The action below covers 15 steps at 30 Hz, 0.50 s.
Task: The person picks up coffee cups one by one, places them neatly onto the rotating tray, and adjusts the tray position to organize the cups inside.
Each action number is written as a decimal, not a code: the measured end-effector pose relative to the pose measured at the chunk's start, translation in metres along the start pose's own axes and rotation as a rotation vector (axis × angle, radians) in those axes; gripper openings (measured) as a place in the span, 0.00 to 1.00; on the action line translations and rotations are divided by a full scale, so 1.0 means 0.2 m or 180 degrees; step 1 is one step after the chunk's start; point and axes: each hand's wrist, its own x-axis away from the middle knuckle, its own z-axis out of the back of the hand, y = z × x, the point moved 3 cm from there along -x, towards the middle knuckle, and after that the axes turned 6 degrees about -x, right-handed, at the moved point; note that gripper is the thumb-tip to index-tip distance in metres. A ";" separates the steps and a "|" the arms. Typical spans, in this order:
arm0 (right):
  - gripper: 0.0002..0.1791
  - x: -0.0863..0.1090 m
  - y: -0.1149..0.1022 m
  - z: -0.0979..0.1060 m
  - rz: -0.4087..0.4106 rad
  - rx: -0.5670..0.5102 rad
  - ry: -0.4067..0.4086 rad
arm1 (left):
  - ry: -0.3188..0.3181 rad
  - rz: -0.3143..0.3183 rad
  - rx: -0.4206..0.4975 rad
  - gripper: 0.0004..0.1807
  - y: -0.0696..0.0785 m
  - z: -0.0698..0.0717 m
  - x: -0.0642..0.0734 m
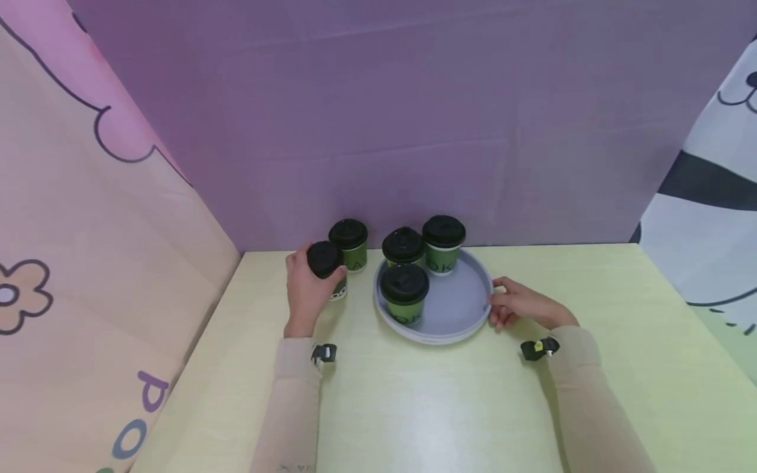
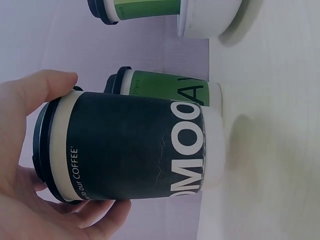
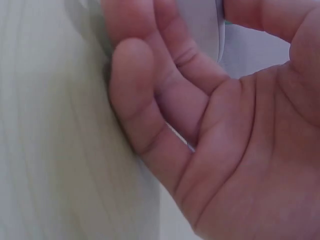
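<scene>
Left hand (image 1: 304, 293) grips dark cup (image 2: 135, 145) across a gap from tray's rim (image 1: 434, 339)

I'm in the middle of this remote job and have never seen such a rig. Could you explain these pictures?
There is no robot here: these are a person's two bare hands. The wide picture comes from a camera worn on the head; the two close ones come from the wrists. The left one looks sideways, so cups appear to lie down. On the table is a round tray with three green cups. Left of it stands another green cup. The left hand holds a dark cup near its lid; the right hand holds the tray's rim.
</scene>
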 end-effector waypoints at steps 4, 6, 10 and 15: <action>0.31 0.00 0.01 0.00 -0.0022 -0.0032 0.0050 | -0.0047 -0.0030 -0.0018 0.52 0.02 0.01 0.01; 0.31 -0.01 0.02 0.00 -0.0033 -0.0046 0.0114 | -0.0053 -0.0055 -0.0029 0.53 0.03 0.02 0.01; 0.30 -0.03 0.02 0.00 -0.0007 -0.0027 0.0350 | -0.0032 -0.0094 -0.0034 0.53 0.05 0.04 0.02; 0.32 -0.06 0.01 -0.01 0.0072 0.0216 0.0797 | -0.0008 -0.0137 -0.0035 0.53 0.07 0.05 0.03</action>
